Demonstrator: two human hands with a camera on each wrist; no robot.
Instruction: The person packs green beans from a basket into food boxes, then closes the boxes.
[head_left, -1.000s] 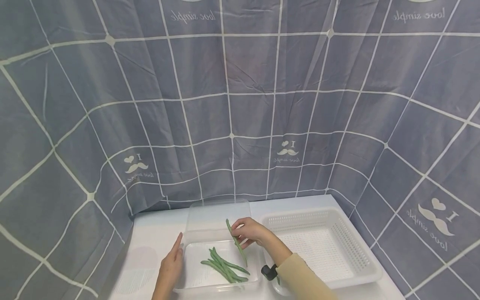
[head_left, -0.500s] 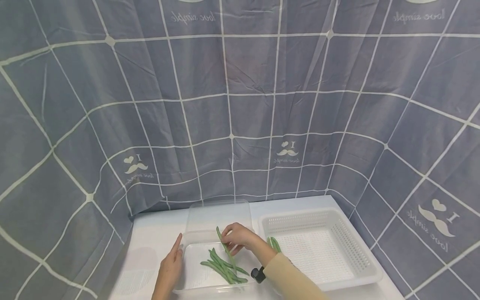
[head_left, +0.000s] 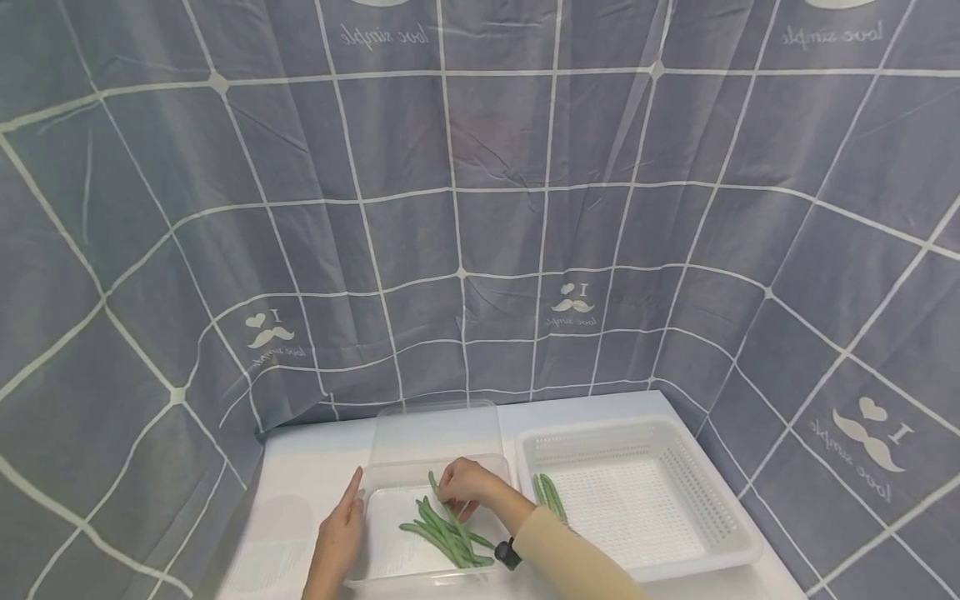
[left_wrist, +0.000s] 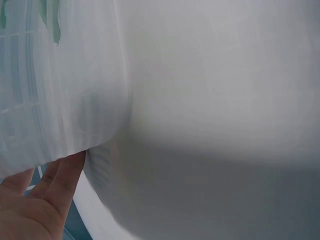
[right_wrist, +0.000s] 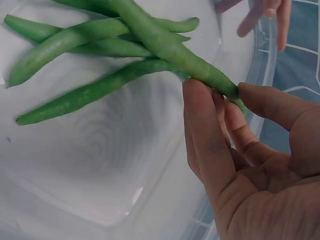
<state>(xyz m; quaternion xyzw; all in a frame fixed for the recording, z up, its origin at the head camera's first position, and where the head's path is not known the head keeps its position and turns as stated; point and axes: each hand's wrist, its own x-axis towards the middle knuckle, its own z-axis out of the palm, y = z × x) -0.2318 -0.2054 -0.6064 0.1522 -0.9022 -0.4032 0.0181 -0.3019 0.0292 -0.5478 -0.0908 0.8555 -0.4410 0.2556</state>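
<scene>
I read the clock from the middle of the clear box [head_left: 392,558] before me. At 4 o'clock my beige sleeve [head_left: 573,560] crosses the corner of the box, a black wrist device [head_left: 507,554] at its cuff. At 9 o'clock my left hand [head_left: 341,533] lies with fingers extended, touching the box's side edge and gripping nothing. My right hand [head_left: 467,489] is over the box, thumb and fingertips closed on a green bean [right_wrist: 172,47] near one end. That bean slants across the bean pile [head_left: 442,537], which lies around the middle and toward 6 o'clock; bare box floor shows between pile and left hand. At 3 o'clock, just beside the box, stands a white basket [head_left: 637,525], more beans [head_left: 551,497] along its near-side wall and perforated floor spreading beyond them. At 12 o'clock a clear lid [head_left: 437,429] lies on the bench [head_left: 300,467], which reaches back to a grey checked curtain [head_left: 495,225].
</scene>
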